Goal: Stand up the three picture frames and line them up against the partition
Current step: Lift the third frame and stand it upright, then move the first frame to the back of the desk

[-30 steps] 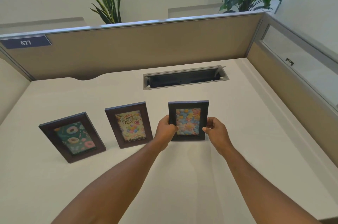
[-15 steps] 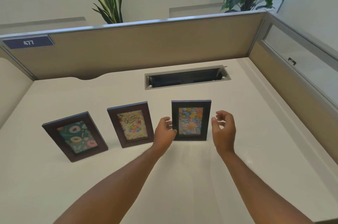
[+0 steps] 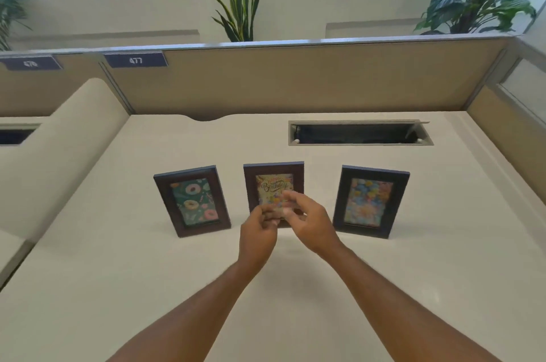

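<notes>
Head view showed both hands in front of the birthday frame [image 3: 273, 181], blurred with motion. Left hand [image 3: 258, 236] and right hand [image 3: 310, 221] hung close together over that frame's lower half, fingers loosely curled and apart, clamped on nothing as far as could be told; whether any fingertip touched the frame could not be told. Left of the birthday frame stood the donut frame [image 3: 192, 202], leaning back and turned a little askew; right of it stood the balloon frame [image 3: 370, 202], upright and free of both hands. All three up on the desk [image 3: 118, 273], in a rough row, yet well short of the partition [image 3: 295, 81] beyond the birthday frame, with the cable slot [image 3: 359, 133] between. Judged: standing-up done, lining-up unfinished. Next move likely called for gripping each frame by its side edges, carrying it back toward the partition, squaring the donut frame, evening the gaps.
</notes>
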A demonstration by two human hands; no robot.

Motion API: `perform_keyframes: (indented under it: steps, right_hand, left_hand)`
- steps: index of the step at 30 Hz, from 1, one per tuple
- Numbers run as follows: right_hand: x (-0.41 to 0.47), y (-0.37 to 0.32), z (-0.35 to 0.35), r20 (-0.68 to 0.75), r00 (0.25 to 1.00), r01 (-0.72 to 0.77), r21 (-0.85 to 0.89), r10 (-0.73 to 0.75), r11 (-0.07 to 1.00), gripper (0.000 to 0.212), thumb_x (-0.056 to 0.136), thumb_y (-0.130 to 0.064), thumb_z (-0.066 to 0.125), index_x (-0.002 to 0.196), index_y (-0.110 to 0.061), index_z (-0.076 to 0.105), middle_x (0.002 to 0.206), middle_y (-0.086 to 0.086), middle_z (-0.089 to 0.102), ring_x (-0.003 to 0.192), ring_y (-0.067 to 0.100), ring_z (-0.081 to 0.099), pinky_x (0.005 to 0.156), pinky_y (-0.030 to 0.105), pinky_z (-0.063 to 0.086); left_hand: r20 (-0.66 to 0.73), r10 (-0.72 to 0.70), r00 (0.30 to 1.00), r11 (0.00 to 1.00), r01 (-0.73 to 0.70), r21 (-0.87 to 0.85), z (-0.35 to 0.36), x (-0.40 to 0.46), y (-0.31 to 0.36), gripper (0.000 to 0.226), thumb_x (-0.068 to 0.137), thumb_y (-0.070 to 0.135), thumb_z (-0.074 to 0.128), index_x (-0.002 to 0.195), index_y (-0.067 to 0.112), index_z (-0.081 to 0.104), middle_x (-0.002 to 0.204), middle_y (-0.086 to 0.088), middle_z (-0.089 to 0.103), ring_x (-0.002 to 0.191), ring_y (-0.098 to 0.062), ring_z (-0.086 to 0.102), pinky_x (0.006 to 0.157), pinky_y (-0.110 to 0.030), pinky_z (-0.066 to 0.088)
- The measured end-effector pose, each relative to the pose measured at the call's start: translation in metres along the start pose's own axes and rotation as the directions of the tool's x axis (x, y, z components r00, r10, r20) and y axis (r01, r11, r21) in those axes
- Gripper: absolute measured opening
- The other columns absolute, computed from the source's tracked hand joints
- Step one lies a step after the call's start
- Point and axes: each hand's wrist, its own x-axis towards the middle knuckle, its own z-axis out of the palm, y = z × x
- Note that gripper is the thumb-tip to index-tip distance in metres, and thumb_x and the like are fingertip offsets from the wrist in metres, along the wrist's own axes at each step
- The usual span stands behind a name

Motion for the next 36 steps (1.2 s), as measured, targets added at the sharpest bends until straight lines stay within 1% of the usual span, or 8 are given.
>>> perform_keyframes:
  steps: [8, 12, 16, 20, 23, 26, 29, 36]
  right_hand:
    - [0.029, -0.030, 0.090, 0.102, 0.993, -0.070, 0.028, 0.067, 0.997, 0.049, 0.094, -0.015, 0.061, 0.141, -0.013, 0.048, 0.133, -0.001, 0.060, 0.113, -0.002, 0.057, 0.085, 0.010, 0.047]
    - [0.041, -0.035, 0.122, 0.103, 0.986, -0.128, -0.004, 0.128, 0.992, 0.057, 0.095, -0.022, 0.059, 0.148, -0.017, 0.037, 0.141, -0.007, 0.052, 0.122, -0.002, 0.049, 0.078, 0.001, 0.042]
    - [0.052, -0.037, 0.143, 0.082, 0.981, -0.173, -0.044, 0.176, 0.984, 0.060, 0.095, -0.026, 0.059, 0.149, -0.020, 0.033, 0.146, -0.007, 0.048, 0.123, -0.002, 0.046, 0.091, 0.012, 0.038]
    - [0.065, -0.038, 0.156, 0.034, 0.976, -0.211, -0.080, 0.214, 0.974, 0.057, 0.096, -0.025, 0.058, 0.148, -0.019, 0.036, 0.141, -0.005, 0.050, 0.119, 0.001, 0.047, 0.090, 0.018, 0.038]
    - [0.074, -0.037, 0.163, -0.013, 0.971, -0.238, -0.073, 0.238, 0.968, 0.047, 0.096, -0.024, 0.058, 0.141, -0.021, 0.046, 0.127, -0.007, 0.058, 0.114, 0.005, 0.052, 0.087, 0.019, 0.041]
    - [0.080, -0.035, 0.170, -0.041, 0.973, -0.231, -0.075, 0.228, 0.970, 0.026, 0.095, -0.022, 0.057, 0.120, -0.028, 0.059, 0.107, -0.021, 0.064, 0.101, 0.000, 0.058, 0.073, 0.005, 0.041]
    - [0.085, -0.033, 0.177, -0.065, 0.968, -0.248, -0.069, 0.244, 0.966, 0.016, 0.095, -0.021, 0.056, 0.108, -0.029, 0.061, 0.097, -0.018, 0.066, 0.091, 0.000, 0.061, 0.064, 0.008, 0.044]
    - [0.116, -0.035, 0.192, -0.096, 0.961, -0.265, -0.075, 0.258, 0.961, 0.014, 0.096, -0.019, 0.056, 0.104, -0.029, 0.060, 0.095, -0.014, 0.067, 0.087, -0.001, 0.061, 0.059, 0.007, 0.043]
  left_hand:
    - [-0.275, 0.174, 0.945, 0.984, -0.155, 0.090, -0.093, 0.008, -0.010, 0.032, 0.090, -0.006, 0.060, 0.113, 0.016, 0.063, 0.100, 0.001, 0.073, 0.095, -0.006, 0.069, 0.089, -0.028, 0.059]
    - [-0.440, 0.236, 0.867, 0.971, -0.190, 0.146, -0.134, 0.020, -0.017, 0.040, 0.084, -0.008, 0.061, 0.115, 0.017, 0.059, 0.107, -0.003, 0.066, 0.103, -0.020, 0.064, 0.087, -0.037, 0.059]
    - [-0.496, 0.204, 0.844, 0.974, -0.126, 0.186, -0.167, 0.041, -0.029, 0.051, 0.082, -0.006, 0.063, 0.128, 0.011, 0.050, 0.127, -0.005, 0.052, 0.122, -0.024, 0.052, 0.098, -0.037, 0.051]
    - [-0.341, -0.068, 0.938, 0.997, 0.075, 0.008, -0.191, 0.067, -0.039, 0.052, 0.086, 0.010, 0.067, 0.131, 0.025, 0.044, 0.121, 0.004, 0.060, 0.115, -0.018, 0.060, 0.088, -0.031, 0.053]
    - [-0.131, -0.186, 0.974, 0.977, 0.169, -0.130, -0.206, 0.087, -0.045, 0.039, 0.085, 0.012, 0.071, 0.118, 0.025, 0.056, 0.110, 0.004, 0.071, 0.104, -0.020, 0.070, 0.087, -0.044, 0.060]
    - [0.020, -0.193, 0.981, 0.960, 0.193, -0.204, -0.218, 0.102, -0.049, 0.030, 0.085, 0.008, 0.073, 0.107, 0.028, 0.067, 0.104, 0.005, 0.077, 0.101, -0.020, 0.073, 0.085, -0.041, 0.061]
    - [0.117, -0.212, 0.970, 0.947, 0.233, -0.219, -0.226, 0.114, -0.052, 0.031, 0.086, 0.006, 0.073, 0.112, 0.023, 0.068, 0.106, 0.003, 0.078, 0.102, -0.020, 0.074, 0.086, -0.041, 0.061]
    - [0.138, -0.208, 0.968, 0.942, 0.236, -0.239, -0.238, 0.146, -0.052, 0.031, 0.089, 0.003, 0.070, 0.115, 0.018, 0.067, 0.109, 0.001, 0.078, 0.100, -0.018, 0.074, 0.085, -0.038, 0.061]
